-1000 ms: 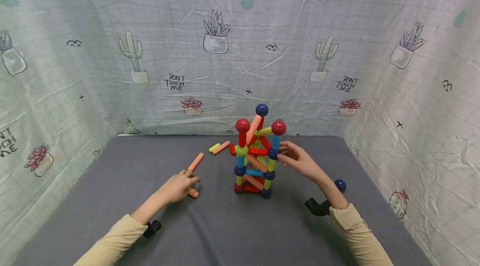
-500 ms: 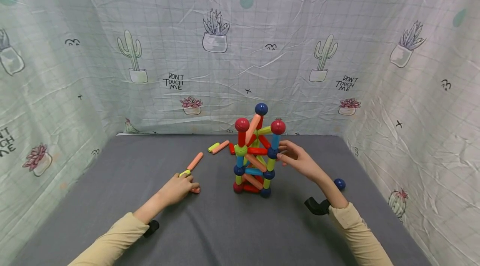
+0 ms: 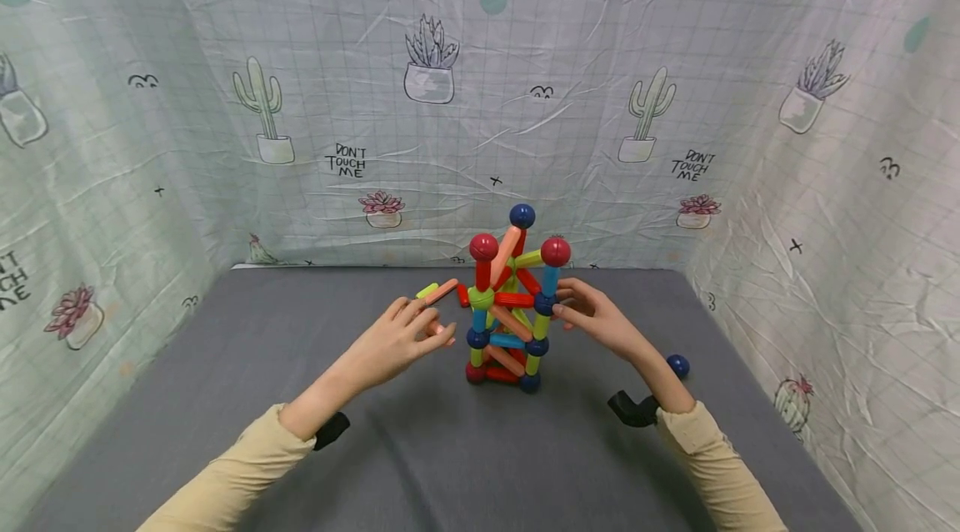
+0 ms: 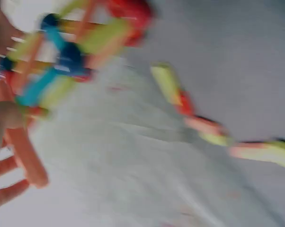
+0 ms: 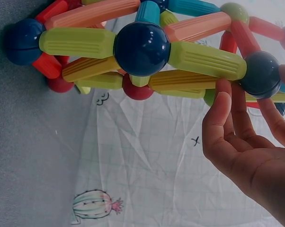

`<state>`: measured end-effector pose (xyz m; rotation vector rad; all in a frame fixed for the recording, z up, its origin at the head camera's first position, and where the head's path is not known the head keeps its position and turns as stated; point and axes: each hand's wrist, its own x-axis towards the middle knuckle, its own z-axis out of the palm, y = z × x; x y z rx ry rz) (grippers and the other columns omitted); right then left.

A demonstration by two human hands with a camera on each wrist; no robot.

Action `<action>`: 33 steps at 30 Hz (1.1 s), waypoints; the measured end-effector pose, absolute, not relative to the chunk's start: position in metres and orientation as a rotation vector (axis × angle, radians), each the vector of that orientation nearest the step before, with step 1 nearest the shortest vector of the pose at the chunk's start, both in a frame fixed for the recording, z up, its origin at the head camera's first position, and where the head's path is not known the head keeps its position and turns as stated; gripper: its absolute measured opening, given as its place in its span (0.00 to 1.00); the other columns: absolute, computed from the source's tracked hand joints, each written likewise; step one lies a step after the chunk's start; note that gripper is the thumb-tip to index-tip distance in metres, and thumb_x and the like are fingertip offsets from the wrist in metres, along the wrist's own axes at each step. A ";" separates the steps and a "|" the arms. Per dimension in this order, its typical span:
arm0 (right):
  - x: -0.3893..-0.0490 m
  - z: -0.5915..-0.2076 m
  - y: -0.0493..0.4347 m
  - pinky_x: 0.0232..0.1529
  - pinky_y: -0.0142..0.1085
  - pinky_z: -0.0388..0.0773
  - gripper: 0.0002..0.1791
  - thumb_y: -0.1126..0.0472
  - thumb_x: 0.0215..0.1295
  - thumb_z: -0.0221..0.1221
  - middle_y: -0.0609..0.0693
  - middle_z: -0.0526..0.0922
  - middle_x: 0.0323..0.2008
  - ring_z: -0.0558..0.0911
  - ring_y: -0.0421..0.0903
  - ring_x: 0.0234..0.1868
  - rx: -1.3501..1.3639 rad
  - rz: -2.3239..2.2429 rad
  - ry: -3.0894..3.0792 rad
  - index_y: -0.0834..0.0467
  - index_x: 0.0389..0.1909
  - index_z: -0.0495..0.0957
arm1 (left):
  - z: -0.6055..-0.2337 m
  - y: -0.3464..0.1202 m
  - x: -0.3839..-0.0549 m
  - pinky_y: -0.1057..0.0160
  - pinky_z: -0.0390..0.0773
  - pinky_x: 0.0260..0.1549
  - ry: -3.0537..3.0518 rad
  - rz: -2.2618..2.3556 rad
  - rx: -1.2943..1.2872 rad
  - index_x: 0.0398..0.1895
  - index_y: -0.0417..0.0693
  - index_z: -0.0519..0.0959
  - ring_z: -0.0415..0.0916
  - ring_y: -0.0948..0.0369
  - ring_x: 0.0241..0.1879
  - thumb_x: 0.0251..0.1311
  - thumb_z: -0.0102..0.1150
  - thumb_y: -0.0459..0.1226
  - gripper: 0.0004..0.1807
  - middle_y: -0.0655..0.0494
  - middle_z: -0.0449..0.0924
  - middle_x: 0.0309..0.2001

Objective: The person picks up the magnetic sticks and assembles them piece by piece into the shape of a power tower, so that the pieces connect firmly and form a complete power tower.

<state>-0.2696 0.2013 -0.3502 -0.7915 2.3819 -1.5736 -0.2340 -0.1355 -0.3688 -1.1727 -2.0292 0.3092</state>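
A tower of magnetic sticks and balls (image 3: 516, 300) stands upright right of the middle in the head view, with two red balls and a dark blue ball on top. My left hand (image 3: 390, 342) is raised to the left of the tower and holds an orange magnetic stick (image 4: 30, 158) between thumb and fingers, clearest in the blurred left wrist view. On the tower's right side, my right hand (image 3: 600, 322) grips an upper dark blue ball (image 5: 263, 73), thumb on one side and fingers on the other. Its fingertips also lie by the green stick (image 5: 206, 59) below that ball.
Behind my left hand lie loose sticks: a green one (image 3: 427, 291), an orange one (image 3: 442, 292) and a red one (image 3: 463, 293). A loose dark blue ball (image 3: 678, 365) sits beside my right forearm. A patterned cloth (image 3: 330, 207) hangs round the grey table (image 3: 495, 465).
My left hand has picked up an orange stick from the left of the table and moved up and right toward the tower. The right hand keeps its grip in place.
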 end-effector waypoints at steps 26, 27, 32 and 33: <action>-0.269 -0.348 0.202 0.39 0.36 0.76 0.23 0.57 0.65 0.49 0.65 0.70 0.53 0.76 0.59 0.47 -0.795 -1.567 2.373 0.60 0.59 0.61 | -0.300 -0.035 -0.246 0.58 0.67 0.45 -1.750 0.407 -1.099 0.59 0.58 0.68 0.67 0.55 0.45 0.56 0.54 0.46 0.25 0.52 0.72 0.44; -0.269 -0.348 0.202 0.39 0.35 0.76 0.22 0.57 0.65 0.49 0.65 0.71 0.53 0.76 0.59 0.47 -0.796 -1.567 2.377 0.60 0.58 0.61 | -0.301 -0.034 -0.246 0.57 0.68 0.46 -1.757 0.433 -1.081 0.58 0.58 0.69 0.67 0.56 0.45 0.56 0.55 0.44 0.24 0.53 0.72 0.44; -0.270 -0.349 0.203 0.39 0.36 0.76 0.21 0.59 0.65 0.49 0.65 0.71 0.51 0.77 0.54 0.45 -0.803 -1.578 2.376 0.61 0.57 0.62 | -0.306 -0.027 -0.251 0.55 0.69 0.50 -1.768 0.548 -0.988 0.47 0.55 0.77 0.68 0.57 0.46 0.57 0.56 0.37 0.14 0.57 0.76 0.43; -0.270 -0.349 0.203 0.39 0.36 0.76 0.21 0.59 0.65 0.49 0.65 0.71 0.51 0.77 0.53 0.45 -0.802 -1.578 2.377 0.61 0.57 0.62 | -0.307 -0.026 -0.252 0.54 0.69 0.50 -1.764 0.565 -0.969 0.45 0.54 0.78 0.69 0.58 0.45 0.57 0.55 0.37 0.12 0.58 0.76 0.42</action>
